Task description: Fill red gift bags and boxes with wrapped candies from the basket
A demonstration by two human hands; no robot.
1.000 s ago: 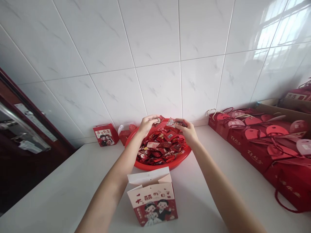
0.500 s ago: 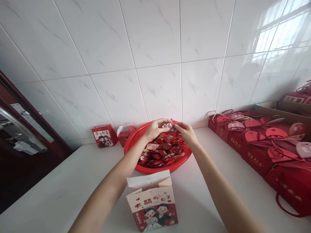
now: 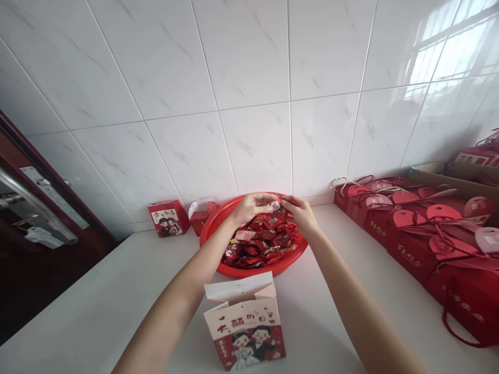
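Over the back of a round red plastic basket [image 3: 286, 269], my left hand [image 3: 252, 206] and my right hand [image 3: 299, 212] meet. Between their fingertips is a small red and white wrapped packet [image 3: 276, 205], pinched by both. Many red wrapped candies [image 3: 259, 248] lie in the basket below. In front of the basket, close to me, a red and white box [image 3: 245, 332] with a printed couple stands upright, its top flaps raised and open.
At the back left stand a small red box [image 3: 168, 219] with a couple on it and another red box [image 3: 198, 221]. Rows of red gift boxes with cords [image 3: 409, 244] line the right side. A tiled wall [image 3: 253, 145] rises behind the white table [image 3: 117, 291].
The packet between my fingers has turned and shifted slightly to the right. My hands have otherwise hardly moved, and the boxes stay where they were.
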